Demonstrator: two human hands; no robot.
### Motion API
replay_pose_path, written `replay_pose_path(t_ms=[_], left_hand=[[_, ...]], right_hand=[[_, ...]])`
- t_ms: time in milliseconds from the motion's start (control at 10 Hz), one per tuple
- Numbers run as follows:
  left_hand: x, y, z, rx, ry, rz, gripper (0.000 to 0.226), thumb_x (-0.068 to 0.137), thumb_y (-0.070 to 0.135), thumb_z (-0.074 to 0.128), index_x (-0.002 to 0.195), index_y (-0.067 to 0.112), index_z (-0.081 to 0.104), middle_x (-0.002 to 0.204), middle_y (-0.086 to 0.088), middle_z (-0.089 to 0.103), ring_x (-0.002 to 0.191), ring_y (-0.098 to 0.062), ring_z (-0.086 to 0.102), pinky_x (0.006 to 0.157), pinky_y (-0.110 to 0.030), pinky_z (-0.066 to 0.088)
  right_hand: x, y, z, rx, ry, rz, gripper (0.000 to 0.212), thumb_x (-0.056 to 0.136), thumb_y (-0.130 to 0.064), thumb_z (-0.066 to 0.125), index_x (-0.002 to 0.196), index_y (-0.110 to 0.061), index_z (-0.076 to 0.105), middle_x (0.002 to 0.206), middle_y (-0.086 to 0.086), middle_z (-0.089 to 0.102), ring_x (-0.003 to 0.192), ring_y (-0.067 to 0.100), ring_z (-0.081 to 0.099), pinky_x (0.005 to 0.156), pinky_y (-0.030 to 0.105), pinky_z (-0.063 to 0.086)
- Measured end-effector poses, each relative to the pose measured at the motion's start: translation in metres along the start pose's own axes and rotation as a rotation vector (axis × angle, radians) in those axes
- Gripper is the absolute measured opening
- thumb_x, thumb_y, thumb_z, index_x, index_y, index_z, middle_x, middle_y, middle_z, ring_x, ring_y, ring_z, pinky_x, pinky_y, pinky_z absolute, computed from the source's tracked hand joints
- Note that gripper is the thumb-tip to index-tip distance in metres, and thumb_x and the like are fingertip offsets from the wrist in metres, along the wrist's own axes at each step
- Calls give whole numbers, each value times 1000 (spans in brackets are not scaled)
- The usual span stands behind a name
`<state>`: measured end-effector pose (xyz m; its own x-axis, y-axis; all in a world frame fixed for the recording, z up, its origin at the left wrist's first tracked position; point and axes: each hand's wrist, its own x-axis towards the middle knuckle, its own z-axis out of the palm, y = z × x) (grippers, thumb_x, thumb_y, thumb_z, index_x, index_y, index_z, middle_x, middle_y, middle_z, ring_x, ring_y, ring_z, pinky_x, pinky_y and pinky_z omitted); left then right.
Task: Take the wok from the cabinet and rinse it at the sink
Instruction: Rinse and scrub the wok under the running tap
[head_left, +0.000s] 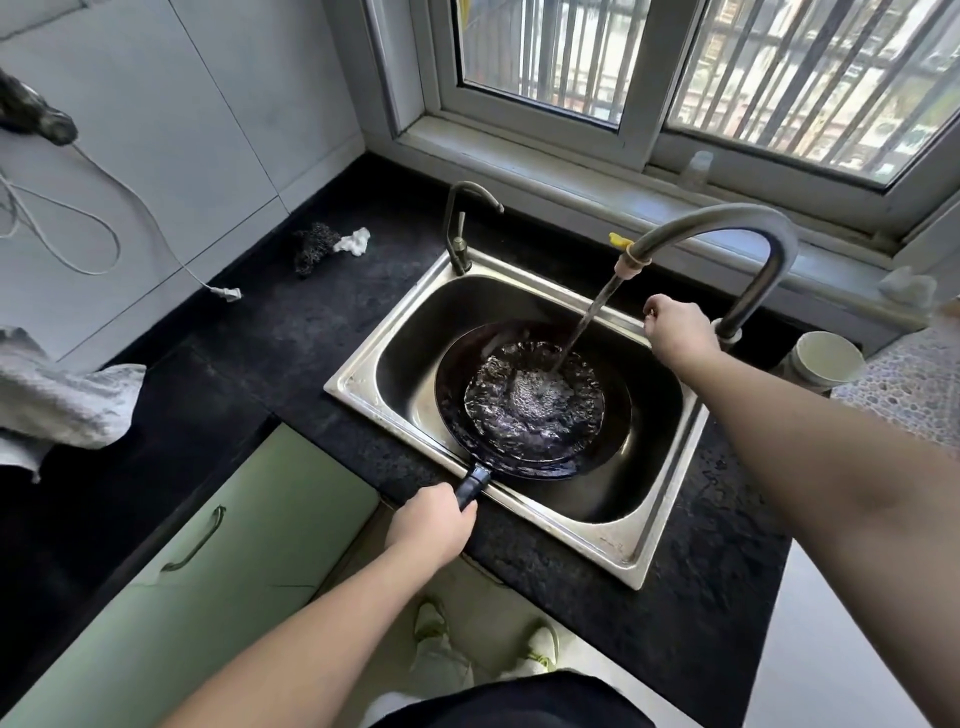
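Head view: wok (535, 400) sits in the steel sink (644, 551), handle (474, 486) poking over the front rim toward the person. Left hand (434, 519) is wrapped around that handle, fingers curled tight on it. Right hand (675, 332) is up at the base of the main tap (727, 234); fingers look bent in toward the lever, but whether they're actually pinching it or just resting there I can't tell from this angle. Water (587, 322) runs at a slant from the spout and lands a bit right of the wok's centre, pooling & bubbling.

Step in hand, as I read it: rinsing, w/ the pan already filling. To do it well:
- keep the left grip firm; a wok w/ water in it gets heavy and wants to roll on the rounded bottom
- tilt & swirl so water sweeps the sides, not just the middle
- ease the flow via the tap if splash climbs over the rim
- tip out toward the back of the sink, away from the worktop (311, 332)

Steel scourer (311, 247) lies on the worktop left of the small tap (460, 228), well apart from the sink, if scrubbing's needed.
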<state>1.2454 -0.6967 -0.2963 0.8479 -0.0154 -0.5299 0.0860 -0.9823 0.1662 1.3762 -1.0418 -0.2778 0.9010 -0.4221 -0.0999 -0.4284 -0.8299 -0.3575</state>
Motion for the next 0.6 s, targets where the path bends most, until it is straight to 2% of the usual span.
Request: replay_pose_path(t_ms=[200,300,400,500,600], left_hand=[[1,-1,0,3,3,1,37,93,50,45,101,17,59,107,-5,65,100,-29,63,79,-33,51],[1,-2,1,2,2,3,37,93,50,45,101,17,58,107,-5,65,99,-29,63,78,-33,50],[0,-2,1,-2,11,14,37,93,50,45,100,16,58,106,-6,65,99,-30,63,79,-34,50],[-1,-3,2,-9,19,21,36,93,50,45,96,16,57,104,-6,66,98,-30,64,78,-34,50],[-2,-3,2,-8,24,16,35,93,50,45,94,17,56,104,-6,66,97,-30,64,77,-34,50]], right_hand=[[-10,9,-15,149,99,96,12,87,-24,50,95,-23,58,84,5,60,80,26,52,87,41,47],[-14,14,-19,176,117,88,15,90,-26,50,100,-22,59,84,3,59,78,25,53,90,45,48],[-19,10,-20,198,116,96,19,92,-24,50,106,-20,61,87,5,62,83,27,55,88,38,43],[-26,9,-22,217,90,89,25,95,-23,46,116,-21,60,105,10,68,89,25,56,80,29,38],[-38,13,-23,277,77,34,40,96,-26,47,136,-22,51,123,10,64,108,27,59,89,29,41]])
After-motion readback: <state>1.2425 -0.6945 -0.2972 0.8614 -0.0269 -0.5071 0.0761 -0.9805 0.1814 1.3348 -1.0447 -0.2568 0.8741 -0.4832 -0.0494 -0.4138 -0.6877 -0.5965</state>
